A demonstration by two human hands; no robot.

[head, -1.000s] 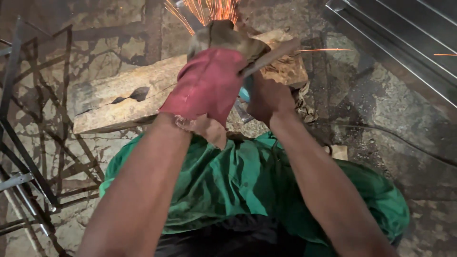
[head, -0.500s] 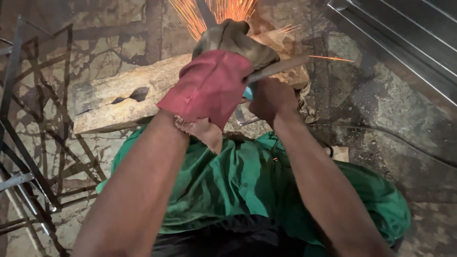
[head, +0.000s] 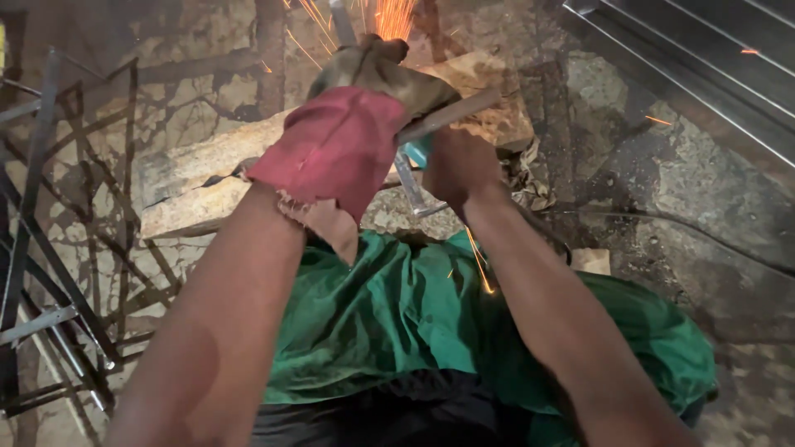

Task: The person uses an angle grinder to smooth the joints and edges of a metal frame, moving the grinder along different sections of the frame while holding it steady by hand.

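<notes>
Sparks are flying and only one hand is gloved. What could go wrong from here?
The right hand is bare beside the teal tool; sparks or a slip could burn or cut it. Sparks also fall toward the green cloth on the lap, which might scorch. The left hand holds a thin metal bar over the wooden block; it could kick loose.

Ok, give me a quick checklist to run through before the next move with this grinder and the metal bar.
1. Left hand gloved: ok, red-cuffed work glove on.
2. Right hand gloved: not ok, bare.
3. Metal bar supported: ok, it lies across the stone block.
4. Grip on the teal grinder: cannot tell, mostly hidden.
5. Sparks directed away: not ok, some fall on the green cloth.
</notes>
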